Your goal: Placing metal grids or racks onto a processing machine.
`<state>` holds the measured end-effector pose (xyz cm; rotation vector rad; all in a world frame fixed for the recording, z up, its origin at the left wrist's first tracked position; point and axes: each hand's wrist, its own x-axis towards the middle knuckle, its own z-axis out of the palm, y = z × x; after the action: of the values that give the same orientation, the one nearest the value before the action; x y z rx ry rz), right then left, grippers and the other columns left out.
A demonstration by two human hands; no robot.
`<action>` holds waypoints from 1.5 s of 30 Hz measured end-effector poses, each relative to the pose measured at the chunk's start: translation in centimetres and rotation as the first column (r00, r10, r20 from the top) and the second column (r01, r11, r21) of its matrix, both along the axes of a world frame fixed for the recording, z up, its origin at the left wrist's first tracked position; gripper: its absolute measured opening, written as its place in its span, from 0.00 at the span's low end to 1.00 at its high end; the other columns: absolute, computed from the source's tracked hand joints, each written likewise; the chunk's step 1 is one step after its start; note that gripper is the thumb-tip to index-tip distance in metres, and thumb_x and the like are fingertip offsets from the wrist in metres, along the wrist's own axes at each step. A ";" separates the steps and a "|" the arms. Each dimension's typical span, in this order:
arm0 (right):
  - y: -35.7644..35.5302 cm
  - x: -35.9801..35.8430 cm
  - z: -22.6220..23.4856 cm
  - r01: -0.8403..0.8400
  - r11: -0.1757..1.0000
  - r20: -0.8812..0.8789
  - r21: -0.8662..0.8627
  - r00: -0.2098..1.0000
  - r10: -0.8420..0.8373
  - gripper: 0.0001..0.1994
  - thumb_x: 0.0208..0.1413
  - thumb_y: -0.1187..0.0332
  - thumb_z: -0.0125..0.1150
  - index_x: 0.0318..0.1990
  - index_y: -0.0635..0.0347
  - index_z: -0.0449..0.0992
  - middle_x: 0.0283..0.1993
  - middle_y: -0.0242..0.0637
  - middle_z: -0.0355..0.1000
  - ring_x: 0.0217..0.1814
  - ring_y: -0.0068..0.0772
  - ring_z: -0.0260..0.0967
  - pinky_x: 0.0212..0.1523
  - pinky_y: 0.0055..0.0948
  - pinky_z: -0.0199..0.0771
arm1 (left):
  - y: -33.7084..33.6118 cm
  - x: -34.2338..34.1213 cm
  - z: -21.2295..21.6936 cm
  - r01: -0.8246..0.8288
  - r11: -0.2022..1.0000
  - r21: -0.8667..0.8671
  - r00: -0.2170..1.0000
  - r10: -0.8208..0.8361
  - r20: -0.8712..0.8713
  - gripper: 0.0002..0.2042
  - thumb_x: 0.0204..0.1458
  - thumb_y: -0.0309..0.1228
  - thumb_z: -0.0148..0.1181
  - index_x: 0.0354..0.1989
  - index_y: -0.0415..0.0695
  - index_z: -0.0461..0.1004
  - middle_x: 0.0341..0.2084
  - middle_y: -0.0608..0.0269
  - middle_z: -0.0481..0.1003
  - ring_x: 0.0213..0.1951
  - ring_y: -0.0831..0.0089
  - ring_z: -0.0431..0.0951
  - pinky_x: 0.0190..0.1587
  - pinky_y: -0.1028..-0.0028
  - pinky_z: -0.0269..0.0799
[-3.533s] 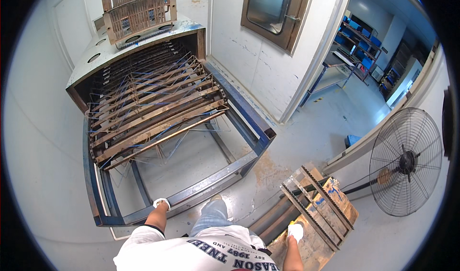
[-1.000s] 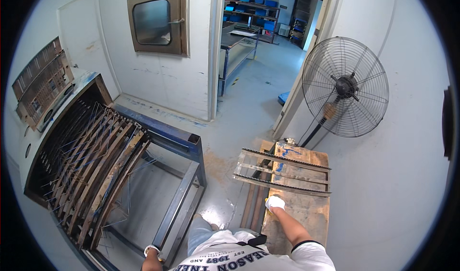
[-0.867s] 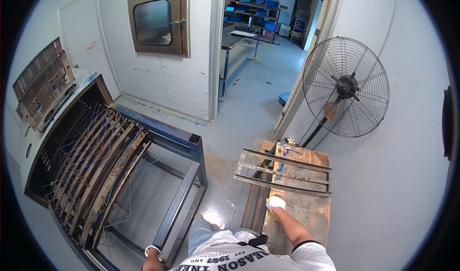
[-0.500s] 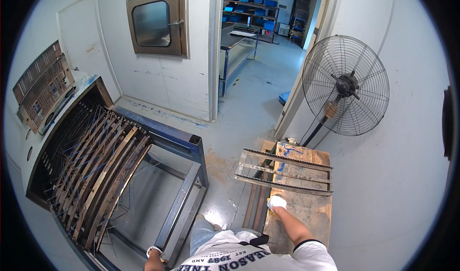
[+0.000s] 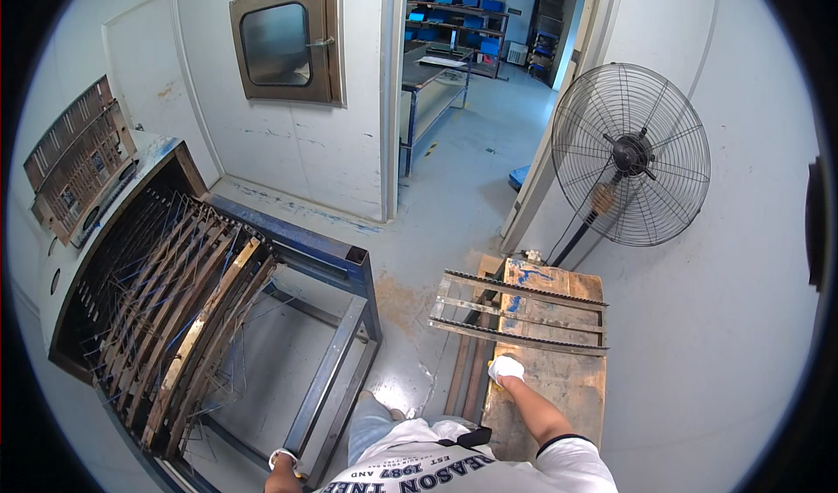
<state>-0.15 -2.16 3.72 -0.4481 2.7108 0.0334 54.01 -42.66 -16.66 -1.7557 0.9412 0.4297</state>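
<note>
Standing on a pale workshop floor (image 5: 454, 222) beside a big pedestal fan (image 5: 630, 154). Reaching the gloved right hand (image 5: 505, 368) down onto a wooden pallet (image 5: 559, 388), just below a toothed metal frame (image 5: 520, 312) lying crosswise, long axis left-right; fingers curled, grip unclear. Resting the left hand (image 5: 281, 460) on a blue steel frame (image 5: 336, 366), well apart.

Frame to your left, pallet to your right

Your left hand (image 5: 282, 459) rests on the metal frame (image 5: 336, 366); your right hand (image 5: 505, 368) sits on the pallet (image 5: 559, 380), just before the toothed rails (image 5: 519, 311). The fan (image 5: 630, 154) stands behind.
</note>
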 end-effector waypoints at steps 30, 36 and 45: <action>-1.4 0.4 2.0 0.033 0.999 0.059 -0.004 0.998 -0.032 0.17 0.44 0.57 0.43 0.28 0.59 0.73 0.32 0.46 0.68 0.37 0.44 0.66 0.35 0.35 0.65 | 0.1 0.5 0.0 0.309 0.900 0.308 0.950 -0.279 -0.138 0.27 0.34 0.57 0.46 0.46 0.61 0.62 0.48 0.82 0.59 0.49 0.84 0.58 0.51 0.82 0.49; -0.6 0.0 0.8 0.045 0.999 0.053 0.000 0.998 -0.045 0.17 0.44 0.56 0.43 0.28 0.59 0.73 0.32 0.46 0.68 0.36 0.44 0.66 0.35 0.35 0.65 | 0.6 7.4 2.6 0.409 0.875 -0.259 -0.107 -0.236 -0.966 0.23 0.37 0.50 0.49 0.45 0.58 0.63 0.46 0.84 0.61 0.47 0.85 0.60 0.50 0.82 0.50; -0.2 -0.3 -0.5 0.023 1.000 0.032 -0.010 0.999 -0.022 0.16 0.42 0.58 0.44 0.27 0.59 0.73 0.31 0.46 0.68 0.35 0.44 0.66 0.34 0.34 0.65 | 1.8 7.9 4.4 0.397 0.846 -0.354 -0.301 -0.245 -0.922 0.19 0.42 0.44 0.46 0.44 0.53 0.63 0.45 0.83 0.63 0.44 0.85 0.63 0.49 0.82 0.50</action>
<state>-0.42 -2.36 3.20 -0.4176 2.6852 0.0055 61.95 -40.82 -12.27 -0.4814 2.4307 1.5984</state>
